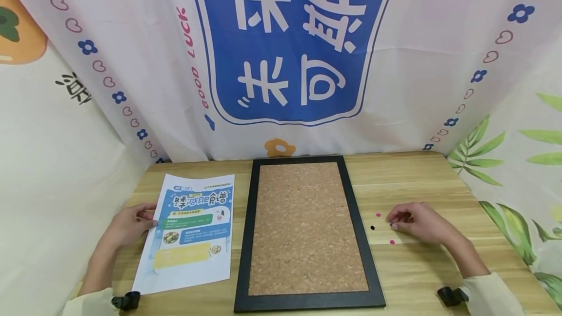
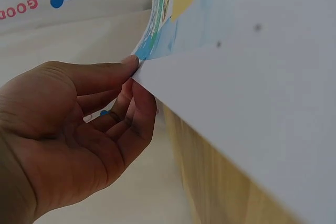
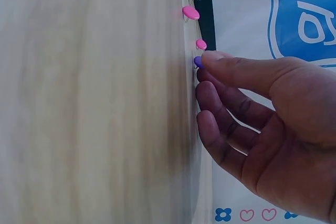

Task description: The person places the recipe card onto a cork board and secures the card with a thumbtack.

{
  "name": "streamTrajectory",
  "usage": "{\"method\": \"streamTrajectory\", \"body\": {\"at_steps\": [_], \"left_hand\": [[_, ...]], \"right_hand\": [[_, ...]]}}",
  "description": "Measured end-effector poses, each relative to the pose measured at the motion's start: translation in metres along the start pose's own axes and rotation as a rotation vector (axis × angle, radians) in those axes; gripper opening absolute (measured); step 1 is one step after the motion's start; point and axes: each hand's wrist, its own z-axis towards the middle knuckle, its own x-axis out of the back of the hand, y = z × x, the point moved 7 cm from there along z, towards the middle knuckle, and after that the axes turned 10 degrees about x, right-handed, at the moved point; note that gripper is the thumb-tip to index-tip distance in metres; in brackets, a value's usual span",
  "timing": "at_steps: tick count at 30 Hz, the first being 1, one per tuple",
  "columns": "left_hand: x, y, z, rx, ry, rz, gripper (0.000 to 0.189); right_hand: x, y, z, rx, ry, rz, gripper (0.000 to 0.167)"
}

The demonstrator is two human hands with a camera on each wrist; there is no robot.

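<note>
In the head view a printed sheet of paper [image 1: 197, 233] with a blue, green and yellow design stands raised on the left, its upper edge slightly curved. My left hand [image 1: 131, 223] pinches its left edge between thumb and fingers; the left wrist view shows the paper's white back [image 2: 252, 103] bending at that grip. To the right of the corkboard [image 1: 307, 228], my right hand [image 1: 419, 221] is down at the tabletop. Its thumb and index fingertip pinch a small purple thumbtack [image 3: 198, 62], with the other fingers loosely curled.
The black-framed corkboard lies flat in the middle of the wooden table [image 1: 417, 286]. Between it and my right hand are a black thumbtack [image 1: 372, 227] and two pink thumbtacks [image 1: 392, 242]. A printed curtain [image 1: 395, 101] hangs along the table's back edge.
</note>
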Motion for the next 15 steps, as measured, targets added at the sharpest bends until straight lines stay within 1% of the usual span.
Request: {"method": "streamTrajectory", "body": {"at_steps": [8,12,15], "left_hand": [[0.0026,0.0038,-0.0023,0.01,0.002,0.0,0.055],[0.0013,0.0026,-0.0023,0.001,-0.004,-0.009,0.054],[0.0,0.0015,-0.0018,-0.011,-0.012,-0.027,0.053]], "right_hand": [[-0.0009,-0.002,0.0024,0.009,-0.016,0.017,0.009],[-0.0011,-0.0019,0.0019,0.013,-0.017,0.012,0.008],[0.0008,-0.0001,0.0003,-0.001,-0.01,0.004,0.009]]}}
